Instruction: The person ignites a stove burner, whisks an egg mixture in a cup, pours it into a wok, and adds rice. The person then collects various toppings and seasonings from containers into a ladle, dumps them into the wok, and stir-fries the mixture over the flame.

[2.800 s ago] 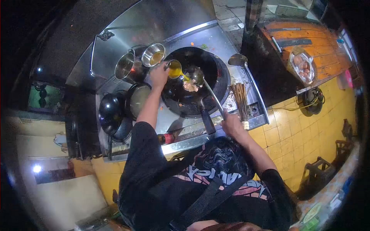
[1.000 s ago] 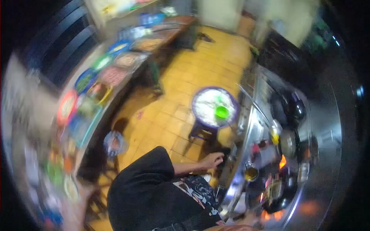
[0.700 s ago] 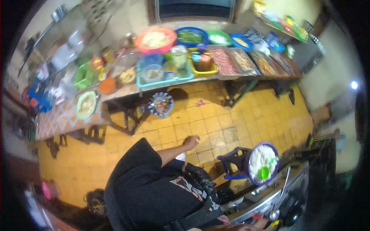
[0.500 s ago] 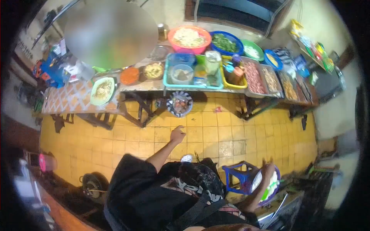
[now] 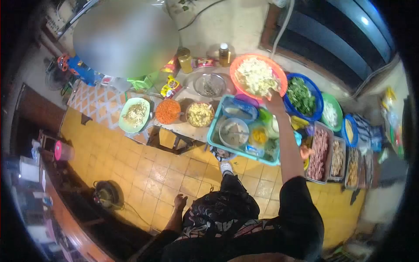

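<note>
The right hand [image 5: 274, 101] is extended forward over the prep table [image 5: 102, 107] and rests at the near rim of the orange basin [image 5: 238, 67], touching the shredded cabbage [image 5: 255, 78] heaped inside it. The fingers are curled down into the cabbage; whether they have closed on any of it cannot be told. Half a second ago this hand was down at the lower right, at the purple-rimmed rice bowl beside the blue stool; neither bowl nor stool is now in view.

The left hand [image 5: 180, 201] hangs low beside the body over the yellow tiled floor [image 5: 144, 172], loosely open and holding nothing. Earlier it was raised forward, pointing toward the table; it has since dropped.

The camera view has closed in on the table, which previously lay across the floor and now sits directly beneath the outstretched arm.

The orange basin stands at the back of the table, just beside the blue basin of greens [image 5: 303, 96]. In front of it lies the teal tray [image 5: 214, 142], carrying a metal bowl [image 5: 233, 132] and small containers. Left of the tray are a bowl of yellow food [image 5: 200, 114], a bowl of orange shreds [image 5: 168, 112] and a green plate of noodles [image 5: 134, 115]. Steel trays of meat [image 5: 318, 153] sit to the right.
</note>
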Demonstrator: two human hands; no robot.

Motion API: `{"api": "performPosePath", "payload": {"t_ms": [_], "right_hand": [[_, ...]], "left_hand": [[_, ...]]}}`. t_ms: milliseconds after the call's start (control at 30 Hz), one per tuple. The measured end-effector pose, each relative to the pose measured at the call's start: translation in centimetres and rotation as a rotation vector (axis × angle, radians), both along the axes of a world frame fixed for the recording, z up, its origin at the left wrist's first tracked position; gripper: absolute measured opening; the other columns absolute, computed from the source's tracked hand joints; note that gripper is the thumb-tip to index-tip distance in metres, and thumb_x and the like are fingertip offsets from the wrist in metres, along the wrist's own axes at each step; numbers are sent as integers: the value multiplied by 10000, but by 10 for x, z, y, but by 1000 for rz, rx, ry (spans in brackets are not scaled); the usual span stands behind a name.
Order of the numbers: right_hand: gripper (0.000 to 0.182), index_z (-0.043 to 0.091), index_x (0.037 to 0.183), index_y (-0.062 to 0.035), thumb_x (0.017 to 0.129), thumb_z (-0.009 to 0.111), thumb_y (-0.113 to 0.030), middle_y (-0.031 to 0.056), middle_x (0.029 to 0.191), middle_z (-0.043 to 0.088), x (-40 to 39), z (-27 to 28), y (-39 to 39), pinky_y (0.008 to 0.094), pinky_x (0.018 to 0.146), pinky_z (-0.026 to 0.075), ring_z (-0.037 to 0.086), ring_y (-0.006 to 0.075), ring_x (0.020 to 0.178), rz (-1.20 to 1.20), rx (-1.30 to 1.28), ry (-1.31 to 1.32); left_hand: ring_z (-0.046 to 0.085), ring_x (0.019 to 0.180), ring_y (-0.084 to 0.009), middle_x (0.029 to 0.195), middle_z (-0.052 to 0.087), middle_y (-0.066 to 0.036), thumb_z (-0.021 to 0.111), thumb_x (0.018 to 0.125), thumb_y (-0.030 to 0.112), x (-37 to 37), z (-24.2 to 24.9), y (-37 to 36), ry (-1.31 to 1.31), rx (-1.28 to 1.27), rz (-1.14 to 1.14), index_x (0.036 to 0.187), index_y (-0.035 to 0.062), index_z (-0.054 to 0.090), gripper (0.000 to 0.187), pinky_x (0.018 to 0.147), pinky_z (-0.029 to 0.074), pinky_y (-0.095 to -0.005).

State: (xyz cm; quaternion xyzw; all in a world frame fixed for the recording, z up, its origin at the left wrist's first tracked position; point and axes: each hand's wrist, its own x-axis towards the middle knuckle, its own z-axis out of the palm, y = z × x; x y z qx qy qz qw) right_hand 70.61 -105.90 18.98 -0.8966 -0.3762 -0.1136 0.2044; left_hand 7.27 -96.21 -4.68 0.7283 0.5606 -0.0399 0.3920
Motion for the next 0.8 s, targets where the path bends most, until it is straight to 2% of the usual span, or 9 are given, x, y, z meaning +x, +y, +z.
{"api": "performPosePath", "payload": {"t_ms": [100, 133, 167, 333, 400, 467, 533, 600, 800], "right_hand": [[660, 325, 1305, -11, 783, 557, -341, 291, 1176, 468, 48, -1, 55, 432, 858, 441, 533, 368, 1022, -180, -333, 207], [790, 256, 1345, -33, 742, 610, -400, 256, 1307, 362, 61, -2, 69, 442, 1012, 297, 362, 392, 1207, -174, -433, 413], [792, 246, 1354, -42, 742, 610, -390, 257, 1329, 331, 81, -26, 74, 443, 1020, 285, 335, 396, 1225, -136, -382, 394], [741, 216, 1386, -106, 782, 575, -343, 271, 1347, 300, 86, -56, 127, 467, 1051, 221, 256, 413, 1265, 172, -357, 117], [660, 318, 1344, -159, 764, 582, -331, 190, 1310, 392, 136, -133, 135, 531, 938, 344, 294, 400, 1248, 260, -425, -135], [574, 390, 1298, -141, 780, 564, -319, 200, 1286, 417, 98, -73, 146, 514, 921, 367, 377, 410, 1183, 80, -484, 133], [453, 473, 1209, -118, 804, 533, -311, 215, 1176, 495, 110, -92, 148, 491, 871, 403, 473, 412, 1062, 74, -433, 169], [397, 496, 1149, -84, 823, 504, -310, 227, 1034, 549, 117, -74, 149, 474, 787, 438, 539, 406, 909, 236, -571, 182], [318, 579, 910, -18, 847, 472, -310, 205, 831, 608, 115, -70, 152, 474, 687, 439, 569, 391, 791, 424, -336, 286]], "left_hand": [[626, 756, -201, 976, 625, -156, 693, 723, 210, 23, 25, -5, 119, -472, 458, 1103, 23, 552, 447, 688, 492, -330], [615, 746, -183, 950, 620, -138, 666, 762, 188, 25, 27, -9, -110, -570, 532, 1142, 17, 516, 443, 638, 495, -316], [604, 737, -164, 925, 616, -120, 639, 800, 165, 23, 26, -19, -347, -656, 611, 1181, 11, 480, 440, 588, 498, -302], [591, 705, -172, 941, 609, -118, 650, 798, 234, 52, 54, -45, -366, -573, 765, 1188, 8, 474, 483, 563, 479, -291], [588, 705, -168, 919, 614, -113, 648, 798, 241, 53, 61, -55, -352, -560, 826, 1178, 8, 485, 475, 559, 477, -288], [586, 703, -166, 890, 620, -108, 639, 801, 235, 52, 64, -59, -293, -522, 852, 1162, 3, 498, 451, 544, 473, -292], [585, 701, -163, 891, 620, -107, 634, 803, 227, 47, 58, -68, -333, -505, 966, 1166, 1, 494, 450, 535, 470, -290], [591, 721, -176, 899, 619, -126, 620, 807, 207, 47, 62, -82, -364, -496, 1088, 1177, -13, 481, 453, 549, 483, -299], [608, 743, -214, 906, 624, -171, 625, 796, 205, 31, 34, -132, -454, -468, 1222, 1158, -33, 492, 453, 597, 503, -312]]}}
